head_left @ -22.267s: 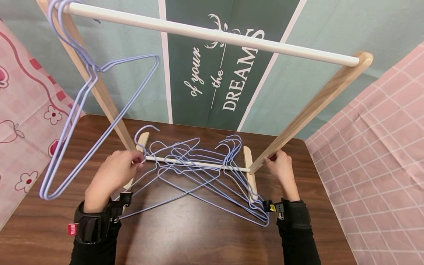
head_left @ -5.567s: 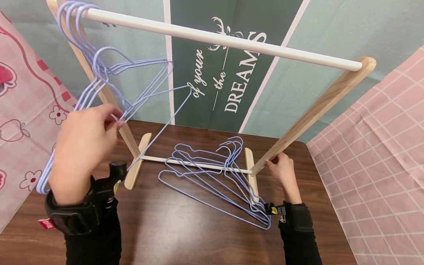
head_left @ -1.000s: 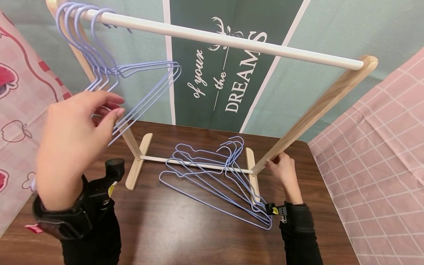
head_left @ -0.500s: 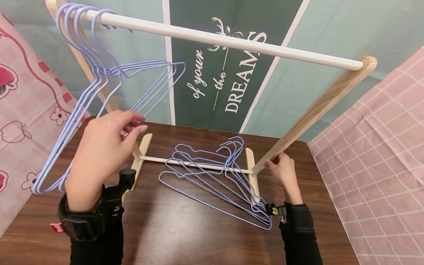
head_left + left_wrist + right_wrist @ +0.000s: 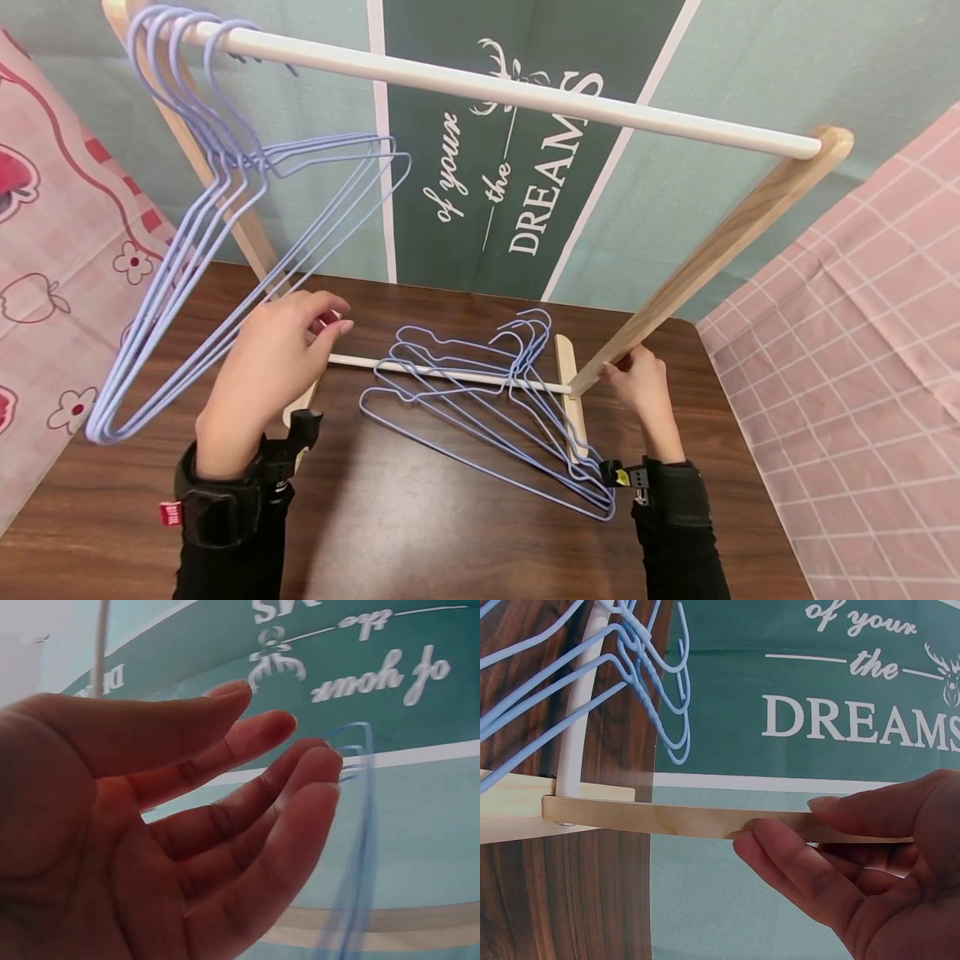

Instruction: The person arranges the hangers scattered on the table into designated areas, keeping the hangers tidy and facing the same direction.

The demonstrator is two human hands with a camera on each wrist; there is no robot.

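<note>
Several blue hangers [image 5: 180, 275] hang from the left end of the rack's white top rail [image 5: 480, 81]. The left hand [image 5: 273, 367] is just right of their lower part, fingers loosely bent and holding nothing; the left wrist view shows its palm with blurred hanger wire [image 5: 364, 840] beyond the fingertips. More blue hangers [image 5: 480, 417] lie in an overlapping pile across the lower white bar, hooks toward the right back. With thumb and fingers the right hand [image 5: 641, 396] pinches the right wooden post [image 5: 705, 258] near its base; the right wrist view shows this hand [image 5: 870, 855] gripping the wood [image 5: 682, 817].
The rack's right foot [image 5: 566, 358] stands on the brown table [image 5: 420, 542], partly under the hangers. The left foot [image 5: 300, 408] is partly hidden by the left hand. A green printed cloth [image 5: 465, 233] hangs behind, with pink patterned cloths at both sides.
The left hand has let go of a hanger, which now hangs on the top rail with the others, and has moved down and right, empty. The right hand has stayed on the post.
</note>
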